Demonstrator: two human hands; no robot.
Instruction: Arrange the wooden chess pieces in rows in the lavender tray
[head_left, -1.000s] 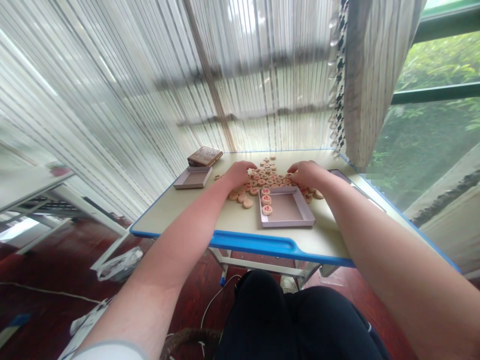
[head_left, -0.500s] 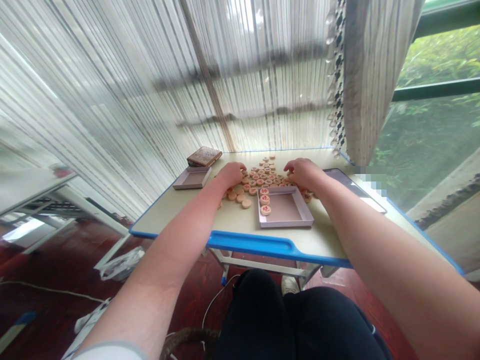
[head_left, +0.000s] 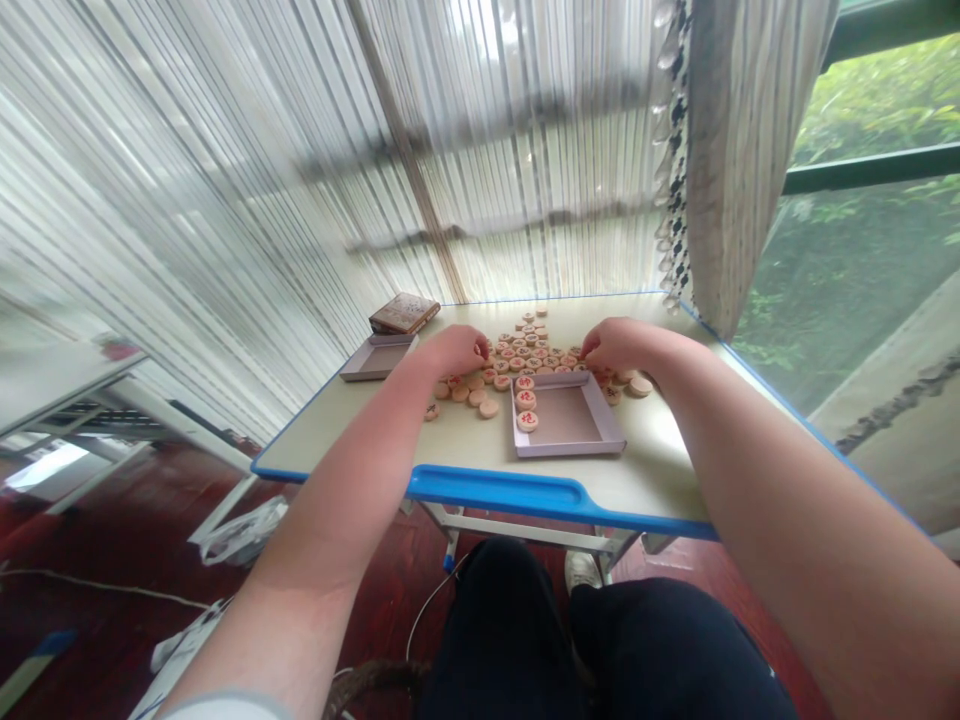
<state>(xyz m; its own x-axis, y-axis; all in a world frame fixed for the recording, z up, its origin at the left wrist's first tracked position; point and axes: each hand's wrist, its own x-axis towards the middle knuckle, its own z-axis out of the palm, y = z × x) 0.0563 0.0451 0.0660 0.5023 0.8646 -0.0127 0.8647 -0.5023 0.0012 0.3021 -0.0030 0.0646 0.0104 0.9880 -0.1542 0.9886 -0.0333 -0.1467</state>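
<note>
Round wooden Chinese chess pieces [head_left: 517, 363] with red and dark characters lie in a loose spread across the table; some show blank faces. My left hand [head_left: 459, 350] is at the left side of the spread, its fingers bent and closed around the edge of a piece. On the opposite side, my right hand [head_left: 616, 346] points its closed fingertips down at the pieces; whatever they pinch is hidden. Between my forearms sits a shallow open box [head_left: 570, 449], with three red-lettered pieces [head_left: 526, 400] lined up along its left wall.
A second shallow tray [head_left: 367, 363] is at the table's left, beside a patterned brown box [head_left: 405, 312]. The table [head_left: 337, 425] has a blue raised front edge [head_left: 495, 488]. String curtains [head_left: 525, 220] hang behind it. A plastic bag [head_left: 244, 530] lies on the floor at left.
My right hand has lowered onto the pieces and its fingers have closed up. My left fingers have curled in. More pieces show beside my right wrist; the dark flat device there is now hidden.
</note>
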